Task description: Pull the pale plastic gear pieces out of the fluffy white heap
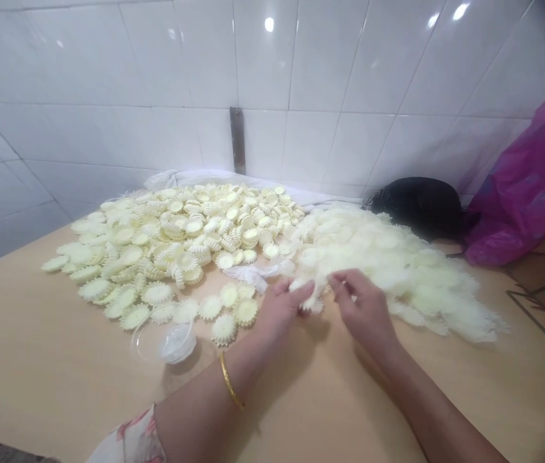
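My left hand (284, 305) is closed on a pale, scalloped round piece (316, 306) with a thin whitish edge. Just to its right, my right hand (361, 305) has thumb and fingers pinched together, and what lies between them is too small to make out. Behind both hands spreads a heap of gauzy whitish pieces (426, 283). On the left is a large pile of pale yellow scalloped discs (180, 231). Several loose discs (224, 328) lie flat near my left wrist. Left of that wrist stands a small clear tub (175, 344) with white contents and its lid beside it.
A crumpled white plastic sheet (257, 273) shows between the piles on the wooden table (83, 386). A black rounded object (419, 206) and a pink plastic bag (527, 186) sit at the back right. Behind the table rises a white tiled wall (156, 64) with a metal bracket (237, 141).
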{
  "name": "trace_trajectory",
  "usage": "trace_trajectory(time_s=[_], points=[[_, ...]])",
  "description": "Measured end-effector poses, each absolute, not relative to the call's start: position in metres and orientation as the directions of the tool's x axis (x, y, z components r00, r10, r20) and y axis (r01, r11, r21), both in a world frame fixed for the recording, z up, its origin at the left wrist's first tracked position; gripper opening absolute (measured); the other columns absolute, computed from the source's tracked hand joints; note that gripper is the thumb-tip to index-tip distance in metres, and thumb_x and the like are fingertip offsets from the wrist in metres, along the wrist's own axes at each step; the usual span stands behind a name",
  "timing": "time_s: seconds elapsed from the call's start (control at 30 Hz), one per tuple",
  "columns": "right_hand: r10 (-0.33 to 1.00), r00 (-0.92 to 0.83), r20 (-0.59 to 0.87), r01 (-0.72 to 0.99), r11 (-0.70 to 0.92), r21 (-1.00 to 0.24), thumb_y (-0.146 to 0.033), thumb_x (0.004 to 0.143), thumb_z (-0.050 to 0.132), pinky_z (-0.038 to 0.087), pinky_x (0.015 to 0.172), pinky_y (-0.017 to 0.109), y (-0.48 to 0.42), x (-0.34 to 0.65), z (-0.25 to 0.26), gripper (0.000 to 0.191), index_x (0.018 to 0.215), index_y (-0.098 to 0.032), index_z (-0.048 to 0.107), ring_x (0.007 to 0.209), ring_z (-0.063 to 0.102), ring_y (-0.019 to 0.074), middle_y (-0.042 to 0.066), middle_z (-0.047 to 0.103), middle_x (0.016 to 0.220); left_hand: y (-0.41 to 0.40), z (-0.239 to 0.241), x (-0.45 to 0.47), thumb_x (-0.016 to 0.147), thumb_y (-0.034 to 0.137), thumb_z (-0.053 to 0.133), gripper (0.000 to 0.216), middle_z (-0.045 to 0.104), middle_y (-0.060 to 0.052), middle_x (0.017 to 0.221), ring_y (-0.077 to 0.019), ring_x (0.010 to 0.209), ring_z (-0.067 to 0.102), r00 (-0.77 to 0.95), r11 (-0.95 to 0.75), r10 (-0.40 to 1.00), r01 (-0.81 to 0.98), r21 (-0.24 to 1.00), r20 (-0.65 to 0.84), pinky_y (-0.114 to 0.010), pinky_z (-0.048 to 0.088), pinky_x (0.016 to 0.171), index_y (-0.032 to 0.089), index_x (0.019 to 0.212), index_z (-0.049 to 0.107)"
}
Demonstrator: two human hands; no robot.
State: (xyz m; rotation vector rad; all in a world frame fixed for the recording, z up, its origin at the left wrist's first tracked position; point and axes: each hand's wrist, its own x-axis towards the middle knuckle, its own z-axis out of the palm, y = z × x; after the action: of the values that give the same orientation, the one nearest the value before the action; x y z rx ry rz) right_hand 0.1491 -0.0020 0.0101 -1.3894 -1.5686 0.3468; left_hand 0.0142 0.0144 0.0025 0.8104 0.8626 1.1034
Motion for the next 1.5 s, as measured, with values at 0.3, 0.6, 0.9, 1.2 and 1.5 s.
trace_trajectory(time_s=[0.3,0.6,0.9,1.2,1.5], points=[[0.98,-0.16,0.117,-0.004,0.118,-0.993,-0.035,0.07,0.066,0.047,0.063,0.029,-0.0058,0.1379,0.0106,0.019,0.072,-0.02,0.055,0.061,0.056,0.0147,-0.002,0.057,0.064,0.0122,0.0049,0.0157,0.057,0.044,0.072,0.038,0.049,0.002,0.055,-0.0072,0.05,0.045,0.273,0.308,0.943,-0.504,0.807,-0.19,-0.022,0.035,0.048,0.014,0.058,0.05],[0.986,-0.008,0.165,0.193,0.164,-0.967,-0.033,0.076,0.057,0.044,0.061,0.027,-0.0033,0.1463,0.0154,0.019,0.064,-0.019,0.054,0.06,0.053,0.0147,-0.001,0.056,0.059,0.014,0.0031,0.0147,0.061,0.027,0.073,0.024,0.058,-0.002,0.071,-0.0114,0.064,0.056,0.402,0.367,0.904,-0.554,0.748,-0.146,-0.027,0.045,0.062,0.013,0.068,0.055],[0.972,0.07,0.223,0.25,0.199,-0.948,-0.033,0.08,0.05,0.042,0.059,0.027,-0.0005,0.1454,0.0111,0.021,0.064,-0.02,0.047,0.06,0.052,0.0149,-0.001,0.052,0.06,0.0156,0.0052,0.0171,0.058,0.007,0.063,0.01,0.058,-0.002,0.064,-0.0123,0.062,0.056,0.371,0.373,0.911,-0.55,0.747,-0.182,-0.027,0.046,0.061,0.012,0.066,0.058],[0.949,-0.008,0.315,0.387,0.293,-0.874,-0.031,0.072,0.063,0.042,0.07,0.029,-0.0066,0.1402,0.0118,0.015,0.078,-0.019,0.056,0.073,0.053,0.0166,0.002,0.057,0.077,0.0164,0.0046,0.0146,0.058,0.022,0.072,0.024,0.051,0.002,0.054,-0.0086,0.053,0.049,0.277,0.371,0.925,-0.513,0.774,-0.259,-0.025,0.041,0.057,0.014,0.058,0.05],[0.99,-0.025,0.139,0.105,0.141,-0.985,-0.036,0.075,0.059,0.041,0.065,0.027,-0.0015,0.1454,0.0112,0.021,0.065,-0.017,0.057,0.065,0.051,0.0147,0.0,0.055,0.064,0.0147,0.0039,0.0151,0.06,0.025,0.072,0.025,0.055,-0.001,0.06,-0.0091,0.054,0.051,0.291,0.365,0.923,-0.449,0.816,-0.253,-0.025,0.041,0.056,0.013,0.062,0.05]])
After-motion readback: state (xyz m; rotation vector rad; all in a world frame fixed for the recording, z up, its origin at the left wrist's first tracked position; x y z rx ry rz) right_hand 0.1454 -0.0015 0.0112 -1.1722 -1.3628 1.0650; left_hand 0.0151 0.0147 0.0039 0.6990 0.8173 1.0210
